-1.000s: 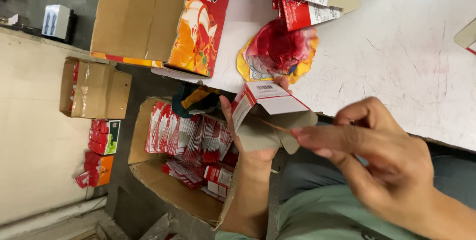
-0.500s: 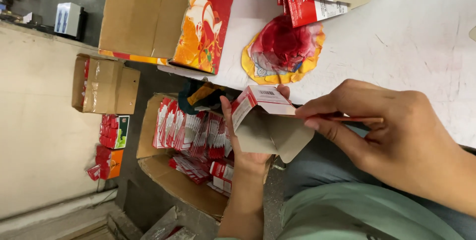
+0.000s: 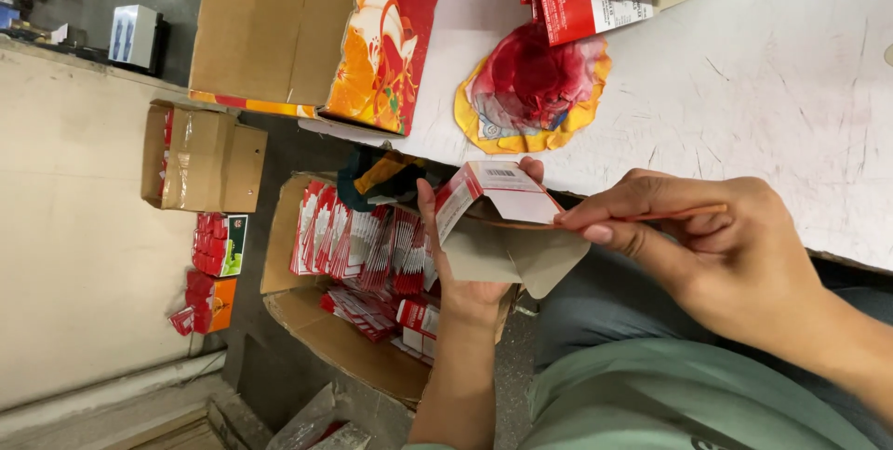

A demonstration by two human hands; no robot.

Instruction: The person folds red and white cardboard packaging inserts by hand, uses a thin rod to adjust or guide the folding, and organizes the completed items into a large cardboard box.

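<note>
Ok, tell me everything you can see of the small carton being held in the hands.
The small carton is a thin cardboard packet, red and white outside with a barcode panel, plain grey-brown inside. It is half folded, its flaps open and spread. The left hand grips it from beneath, thumb on its left edge, while the right hand pinches a flat reddish strip at its opening. It is held above the open box of similar packets.

Bright, even overhead light w/ soft shadows, mild glare on white table (image 3: 744, 69), edges slightly blurred.
</note>
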